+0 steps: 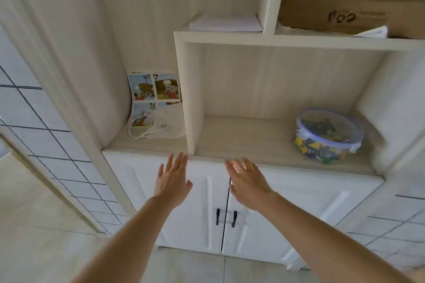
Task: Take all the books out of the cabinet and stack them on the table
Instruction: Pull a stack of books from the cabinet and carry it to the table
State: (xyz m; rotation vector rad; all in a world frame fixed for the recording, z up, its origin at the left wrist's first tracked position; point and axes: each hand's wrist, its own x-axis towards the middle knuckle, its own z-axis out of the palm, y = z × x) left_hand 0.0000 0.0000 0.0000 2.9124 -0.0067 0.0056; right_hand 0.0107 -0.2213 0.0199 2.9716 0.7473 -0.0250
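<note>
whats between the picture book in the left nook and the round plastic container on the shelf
In the head view, an upright cabinet divider panel stands between the picture book and the round container; right of it is bare shelf board.

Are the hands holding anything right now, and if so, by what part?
Nothing is held. The left hand and right hand are both open, fingers spread, in front of the cabinet doors.

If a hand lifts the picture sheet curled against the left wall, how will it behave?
The picture sheet would probably flop: it already bends where it leans on the wall. It looks thin, so likely light. The white cord lying on its lower part may drag along.
</note>
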